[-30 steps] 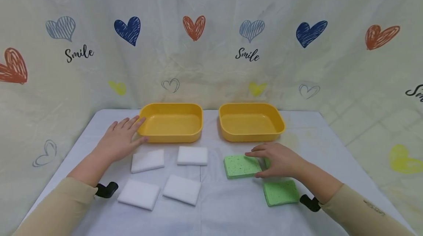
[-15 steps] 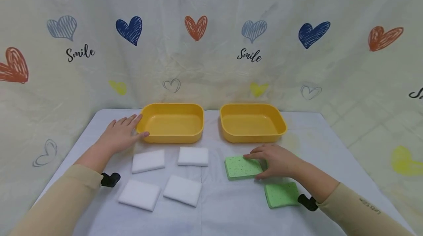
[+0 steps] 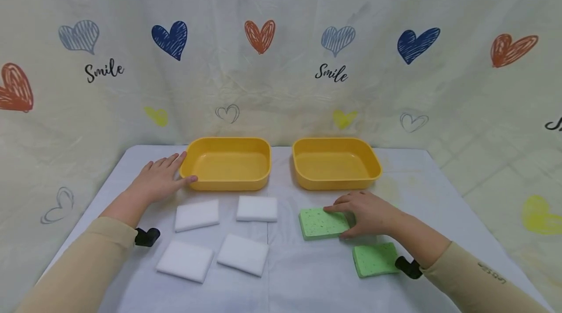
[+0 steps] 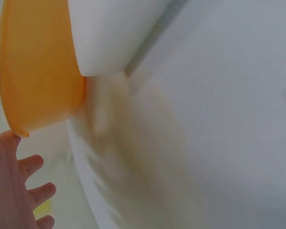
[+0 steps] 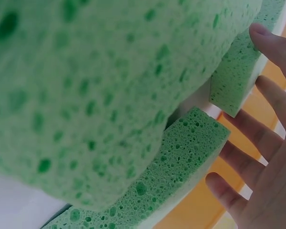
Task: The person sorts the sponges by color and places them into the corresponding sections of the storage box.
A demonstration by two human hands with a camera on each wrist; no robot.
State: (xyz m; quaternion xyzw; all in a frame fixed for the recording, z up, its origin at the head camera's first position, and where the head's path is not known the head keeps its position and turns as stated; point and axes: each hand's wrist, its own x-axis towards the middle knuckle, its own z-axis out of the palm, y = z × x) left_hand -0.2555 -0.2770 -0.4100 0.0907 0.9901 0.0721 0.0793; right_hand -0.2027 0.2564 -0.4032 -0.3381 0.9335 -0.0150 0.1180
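My left hand (image 3: 160, 180) reaches the left end of a yellow basin (image 3: 226, 185); its fingers are spread and fairly straight, fingertips right at the rim. In the left wrist view, those fingers (image 4: 30, 167) show beside the basin's orange-looking wall (image 4: 40, 62). My right hand (image 3: 371, 213) lies over the right end of a green sponge (image 3: 320, 224), index finger along its far edge and thumb at its near corner. A second green sponge (image 3: 375, 259) lies nearer, by the right wrist. The right wrist view shows another green sponge (image 5: 181, 152) beneath the spread fingers, mostly hidden in the head view.
Several white sponges (image 3: 243, 254) lie flat on the white-covered table (image 3: 307, 283), left of centre. A second yellow basin (image 3: 337, 184) stands at the back right. Behind the table hangs a pale sheet (image 3: 281, 84) printed with hearts.
My left hand has slid slightly left and down along the basin's end, its fingertips overlapping the rim less. The right hand stays at the green sponge with hardly any movement.
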